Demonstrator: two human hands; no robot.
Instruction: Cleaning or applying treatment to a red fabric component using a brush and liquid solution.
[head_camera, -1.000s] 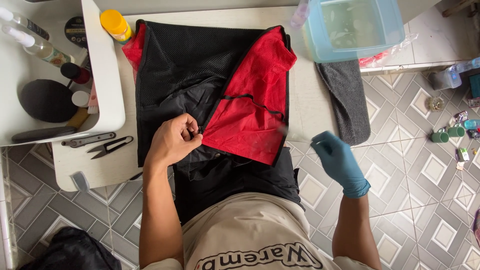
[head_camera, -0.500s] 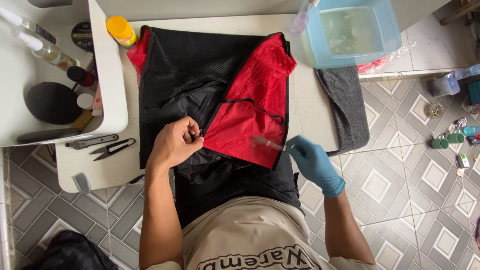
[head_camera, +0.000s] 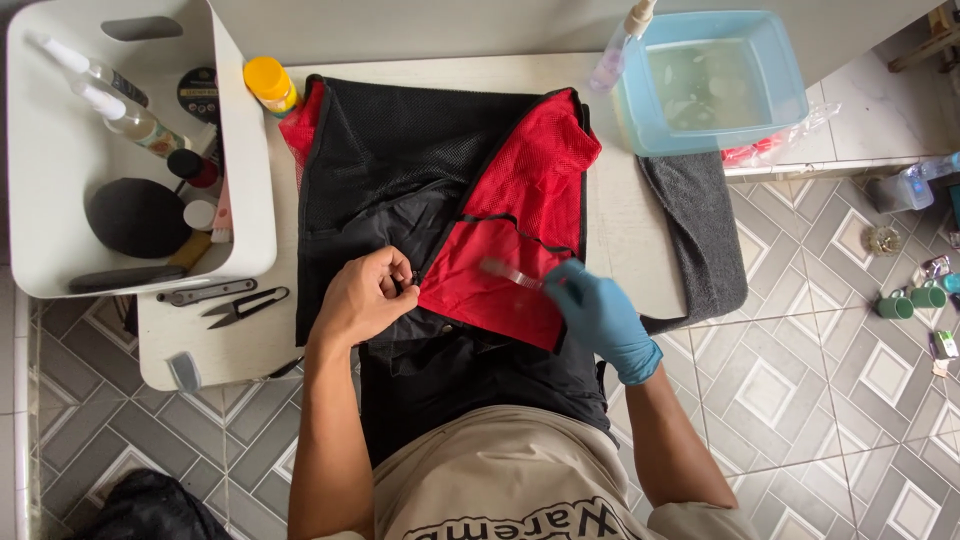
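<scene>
A black garment with a red mesh lining lies spread on the white table and hangs over its near edge. My bare left hand pinches the garment's edge where the black fabric meets the red lining. My right hand, in a blue glove, holds a thin clear brush-like tool whose tip rests on the red lining.
A white bin at left holds bottles, a black round lid and small tubes. Thread snips and a metal tool lie below it. An orange-capped bottle, a spray bottle, a blue water tub and a grey towel stand around the garment.
My gloved right hand has come in from the right of the table, over the floor, onto the red lining with the tool. My left hand has kept its pinch.
</scene>
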